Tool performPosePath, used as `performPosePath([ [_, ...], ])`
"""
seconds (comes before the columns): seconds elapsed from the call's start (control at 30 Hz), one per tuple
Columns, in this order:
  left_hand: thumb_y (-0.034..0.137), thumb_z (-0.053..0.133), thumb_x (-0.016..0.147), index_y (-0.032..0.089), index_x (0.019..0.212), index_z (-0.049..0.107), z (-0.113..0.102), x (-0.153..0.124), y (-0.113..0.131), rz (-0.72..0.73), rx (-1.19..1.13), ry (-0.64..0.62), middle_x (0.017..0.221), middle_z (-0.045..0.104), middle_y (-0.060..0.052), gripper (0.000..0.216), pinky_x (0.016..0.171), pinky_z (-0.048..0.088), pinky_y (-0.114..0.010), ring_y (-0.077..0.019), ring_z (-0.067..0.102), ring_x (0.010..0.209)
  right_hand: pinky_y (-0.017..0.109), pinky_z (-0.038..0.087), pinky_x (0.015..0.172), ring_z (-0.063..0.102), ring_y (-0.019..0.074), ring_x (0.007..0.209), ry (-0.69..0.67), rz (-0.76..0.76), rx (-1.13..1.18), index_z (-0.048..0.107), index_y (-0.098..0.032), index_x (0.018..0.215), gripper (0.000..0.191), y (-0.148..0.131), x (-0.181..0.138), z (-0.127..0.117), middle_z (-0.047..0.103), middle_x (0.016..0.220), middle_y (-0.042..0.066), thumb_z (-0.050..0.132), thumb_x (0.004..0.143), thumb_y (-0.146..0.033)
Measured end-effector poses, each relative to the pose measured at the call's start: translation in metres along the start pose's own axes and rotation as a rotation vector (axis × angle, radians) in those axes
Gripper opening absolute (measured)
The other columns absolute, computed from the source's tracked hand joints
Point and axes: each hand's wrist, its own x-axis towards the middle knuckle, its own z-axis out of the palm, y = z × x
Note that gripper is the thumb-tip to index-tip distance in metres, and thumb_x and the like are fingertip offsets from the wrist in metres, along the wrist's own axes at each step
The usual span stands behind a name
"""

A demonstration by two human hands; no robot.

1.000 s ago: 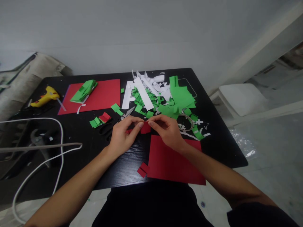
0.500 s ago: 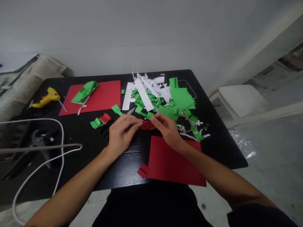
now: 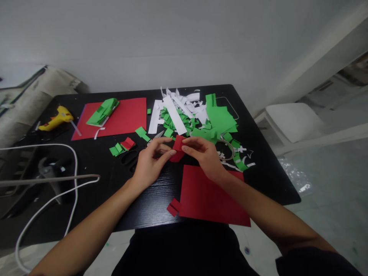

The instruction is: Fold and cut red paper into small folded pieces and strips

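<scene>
Small red paper piece [image 3: 179, 143], bent across its middle, upper part slightly tilted, held between both hands [image 3: 151, 160].

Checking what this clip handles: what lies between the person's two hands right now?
In the head view, a piece of red paper, apparently folded, sits between the left hand and the right hand, with both touching it.

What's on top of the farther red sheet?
A green paper bundle, a white strip over the front edge, a glue stick over one corner. What the bundle covers is hidden.
</scene>
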Motion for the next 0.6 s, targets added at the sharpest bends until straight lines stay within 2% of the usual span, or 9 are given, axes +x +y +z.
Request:
performPosePath([
  [0.17,0.024,0.076,0.091,0.020,0.123,0.064,0.0018,0.0009,-0.0019,-0.017,-0.050,-0.018,0.084,0.074,0.001,0.034,0.075,0.059,-0.026,-0.0125,0.072,0.076,0.042,0.061,0.102,0.075,0.0212,0.104,0.091,-0.051,0.025,0.079,-0.027,0.100,0.025,0.0008,0.0031,-0.0013,0.081,0.106,0.002,0.087,0.078,-0.035],
  [0.33,0.022,0.075,0.090,0.020,0.120,0.063,0.0024,0.0006,0.0004,-0.012,-0.032,-0.024,0.083,0.072,0.002,0.032,0.073,0.059,-0.026,-0.0121,0.071,0.074,0.039,0.064,0.095,0.074,0.0206,0.104,0.166,-0.073,0.012,0.077,-0.028,0.105,0.032,0.0033,0.0055,-0.0028,0.078,0.116,0.003,0.088,0.075,-0.032],
  [0.6,0.023,0.073,0.091,0.019,0.121,0.061,0.0010,0.0005,0.0000,0.007,0.006,-0.055,0.086,0.071,0.000,0.033,0.071,0.058,-0.027,-0.0128,0.070,0.075,0.039,0.064,0.095,0.075,0.0190,0.098,0.134,-0.060,0.002,0.072,-0.028,0.114,0.043,0.0046,0.0040,-0.0036,0.072,0.129,0.003,0.088,0.074,-0.028],
])
